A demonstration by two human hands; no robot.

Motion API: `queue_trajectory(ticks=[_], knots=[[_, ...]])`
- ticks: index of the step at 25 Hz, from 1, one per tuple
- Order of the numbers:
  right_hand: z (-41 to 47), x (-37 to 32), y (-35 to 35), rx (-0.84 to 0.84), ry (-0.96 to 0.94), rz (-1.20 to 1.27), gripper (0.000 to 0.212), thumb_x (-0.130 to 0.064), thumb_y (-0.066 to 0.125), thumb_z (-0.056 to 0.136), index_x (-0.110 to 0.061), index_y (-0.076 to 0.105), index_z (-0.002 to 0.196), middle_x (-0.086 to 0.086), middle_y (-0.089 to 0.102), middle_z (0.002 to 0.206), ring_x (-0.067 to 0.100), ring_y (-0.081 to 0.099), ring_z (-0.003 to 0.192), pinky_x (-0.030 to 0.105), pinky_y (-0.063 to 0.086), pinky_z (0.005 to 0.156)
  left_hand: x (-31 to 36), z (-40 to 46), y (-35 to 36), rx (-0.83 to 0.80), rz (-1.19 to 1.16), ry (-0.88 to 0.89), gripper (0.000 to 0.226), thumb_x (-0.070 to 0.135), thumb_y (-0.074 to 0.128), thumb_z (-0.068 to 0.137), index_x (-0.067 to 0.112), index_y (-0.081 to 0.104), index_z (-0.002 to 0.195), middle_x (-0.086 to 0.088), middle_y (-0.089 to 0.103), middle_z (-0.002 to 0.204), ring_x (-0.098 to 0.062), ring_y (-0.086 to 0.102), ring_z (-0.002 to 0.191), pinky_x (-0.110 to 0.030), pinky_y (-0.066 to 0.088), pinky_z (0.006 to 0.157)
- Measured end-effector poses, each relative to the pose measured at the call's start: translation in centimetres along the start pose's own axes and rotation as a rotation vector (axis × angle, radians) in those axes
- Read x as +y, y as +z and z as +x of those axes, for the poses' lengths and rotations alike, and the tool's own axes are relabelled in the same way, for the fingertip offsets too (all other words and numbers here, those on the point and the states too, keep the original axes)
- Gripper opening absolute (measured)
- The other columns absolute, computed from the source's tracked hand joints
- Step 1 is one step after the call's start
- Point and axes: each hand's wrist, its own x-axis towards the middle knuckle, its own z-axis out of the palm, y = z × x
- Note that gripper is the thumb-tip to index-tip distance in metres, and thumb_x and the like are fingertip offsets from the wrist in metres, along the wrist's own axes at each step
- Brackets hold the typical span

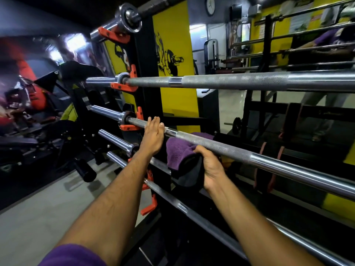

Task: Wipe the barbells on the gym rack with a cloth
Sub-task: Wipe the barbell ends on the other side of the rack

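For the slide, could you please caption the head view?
Left hand steadies a racked barbell while the right hand wipes it with a purple cloth.

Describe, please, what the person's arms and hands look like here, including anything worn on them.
Both forearms are bare from above the elbow down, and the left hand and right hand are bare too: no gloves, watch, rings or wristbands show. The only clothing in view is the edge of a purple fabric sleeve on the left upper arm.

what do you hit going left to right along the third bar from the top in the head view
bar collar → orange rack hook → left hand resting open on the bar → purple cloth → right hand gripping the cloth → knurled shaft → smooth shaft
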Motion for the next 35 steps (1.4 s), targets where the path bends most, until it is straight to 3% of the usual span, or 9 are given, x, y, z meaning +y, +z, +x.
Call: queue_trajectory(ticks=[3,9,15,19,22,25,28,32,35], knots=[[-1.1,-0.2,-1.8,0.031,-0.037,-0.004,0.008,-0.007,0.065,0.073,-0.007,0.067,0.081,0.018,0.062,0.089,0.024,0.063,0.072,0.036,0.056,0.082,-0.2,0.1,-0.2,-0.011,0.006,0.005,0.054,0.032,0.024,0.111,0.000,0.028,0.154,-0.014,0.022,0.164,-0.023,0.004,0.155,-0.034,0.002,0.124],[-7.4,-3.1,-9.4,0.026,-0.068,0.050,0.093,-0.014,0.074,0.041,0.005,0.058,0.130,0.021,0.060,0.122,0.036,0.056,0.111,0.056,0.035,0.113,-0.6,0.4,0.5,0.009,-0.002,0.022,0.054,0.032,0.023,0.111,0.001,0.024,0.156,-0.012,0.019,0.165,-0.022,0.000,0.155,-0.031,-0.002,0.122],[-3.7,-0.8,-2.2,0.023,0.028,0.116,0.029,-0.007,0.050,0.067,-0.006,0.070,0.088,0.018,0.066,0.098,0.031,0.065,0.088,0.044,0.050,0.100,-0.1,0.3,-0.3,-0.064,0.009,0.012,0.056,0.034,0.022,0.111,0.004,0.020,0.158,-0.009,0.013,0.167,-0.020,-0.005,0.155,-0.030,-0.005,0.121],[-1.2,0.5,2.6,-0.043,0.066,0.102,0.032,-0.003,0.037,0.082,0.005,0.068,0.084,0.011,0.068,0.079,0.023,0.066,0.080,0.033,0.051,0.093,-0.2,0.1,-1.4,-0.136,0.017,0.049,0.056,0.035,0.024,0.111,0.007,0.019,0.158,-0.007,0.011,0.168,-0.018,-0.003,0.155,-0.028,-0.004,0.120],[0.2,1.5,0.9,0.056,0.006,-0.063,0.032,-0.015,0.064,0.059,-0.002,0.068,0.088,0.016,0.063,0.092,0.031,0.060,0.090,0.043,0.044,0.107,-0.9,0.4,-2.4,-0.179,0.020,0.110,0.054,0.034,0.030,0.110,0.009,0.025,0.158,-0.007,0.015,0.167,-0.017,0.003,0.155,-0.028,0.000,0.121],[-0.3,1.7,-1.0,0.090,0.001,-0.301,0.055,-0.020,0.067,0.034,-0.016,0.059,0.088,0.012,0.051,0.093,0.029,0.050,0.087,0.036,0.047,0.076,-3.1,0.6,-4.1,-0.180,0.024,0.184,0.053,0.031,0.037,0.109,0.009,0.029,0.156,-0.007,0.018,0.166,-0.018,0.013,0.154,-0.022,0.005,0.118],[-3.0,1.0,1.7,0.067,0.050,-0.380,0.041,-0.015,0.066,0.044,-0.017,0.059,0.085,0.013,0.050,0.090,0.029,0.050,0.085,0.037,0.044,0.072,-6.7,2.0,-6.7,-0.007,0.080,0.221,0.050,0.031,0.039,0.108,0.007,0.038,0.153,-0.011,0.030,0.161,-0.023,0.029,0.149,-0.027,0.015,0.120],[-3.7,-0.5,7.2,0.016,-0.520,-0.889,0.039,-0.002,0.055,0.087,-0.030,0.061,0.114,0.002,0.061,0.107,-0.001,0.060,0.083,0.021,0.045,0.078,-11.5,5.4,-9.4,0.102,0.166,0.172,0.062,0.045,0.029,0.102,0.007,0.046,0.148,-0.014,0.044,0.154,-0.029,0.038,0.144,-0.048,0.026,0.120],[-0.1,-0.9,10.4,-0.040,-1.029,-1.591,0.061,-0.014,0.052,0.091,-0.029,0.030,0.147,0.006,0.048,0.143,-0.002,0.049,0.123,0.024,0.038,0.109,-14.3,8.1,-10.4,0.042,0.116,0.092,0.058,0.040,0.034,0.107,0.004,0.037,0.152,-0.017,0.035,0.159,-0.030,0.029,0.149,-0.051,0.019,0.122]])
